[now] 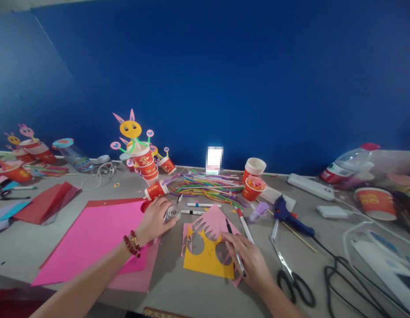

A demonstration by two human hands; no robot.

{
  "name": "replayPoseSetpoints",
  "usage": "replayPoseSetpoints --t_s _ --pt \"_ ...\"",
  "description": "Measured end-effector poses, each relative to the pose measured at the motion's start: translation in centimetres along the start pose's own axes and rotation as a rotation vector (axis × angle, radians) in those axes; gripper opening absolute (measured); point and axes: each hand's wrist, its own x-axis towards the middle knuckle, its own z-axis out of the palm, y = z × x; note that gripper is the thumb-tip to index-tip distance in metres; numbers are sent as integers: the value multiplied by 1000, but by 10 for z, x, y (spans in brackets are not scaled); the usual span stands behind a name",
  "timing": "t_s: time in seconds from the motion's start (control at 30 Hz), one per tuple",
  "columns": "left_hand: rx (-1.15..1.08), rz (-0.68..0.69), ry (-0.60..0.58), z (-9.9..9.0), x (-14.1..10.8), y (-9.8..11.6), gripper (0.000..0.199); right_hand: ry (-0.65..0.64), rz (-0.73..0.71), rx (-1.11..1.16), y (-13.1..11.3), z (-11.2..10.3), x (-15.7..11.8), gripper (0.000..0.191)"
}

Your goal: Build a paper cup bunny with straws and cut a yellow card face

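My left hand (157, 216) is closed around a small clear round thing that looks like a roll of tape (172, 213). It is beside a red paper cup (156, 190) lying on its side, above the corner of the pink paper sheets (102, 234). Between the fingers of my right hand (247, 254) is a black and white pen (239, 258), slanting across the palm. That hand rests at the right edge of a yellow paper scrap (205, 261) with round holes cut out. Pink paper scraps (214, 221) with a jagged edge lie partly under the yellow one.
Pipe cleaners (208, 187) and markers (246, 225) lie ahead. Decorated stacked cups (145, 161) stand behind my left hand. To the right are scissors (292, 280), a blue glue gun (292, 218) with its cable, a purple bottle (258, 213) and a power strip (310, 187).
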Motion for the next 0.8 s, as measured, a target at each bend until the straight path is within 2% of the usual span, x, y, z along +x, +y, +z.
replayPoseSetpoints --t_s 0.13,0.3,0.43,0.53,0.6,0.7,0.8 --pt "-22 17 -83 0 -6 6 25 25 -6 -15 2 -3 -1 27" --pt "118 37 -32 13 5 12 29 32 -48 -40 5 -4 2 28" --pt "141 29 4 22 17 12 36 42 -49 -54 6 -6 2 28" --pt "146 35 48 22 17 20 43 61 -60 -55 4 -10 3 32" --pt "136 81 71 21 11 31 37 73 -51 -60 2 -12 4 33" --pt "40 230 -11 19 1 53 19 57 -32 -63 -1 -13 6 33" --pt "-37 236 -121 21 -3 70 11 38 -16 -65 -3 -11 6 36"
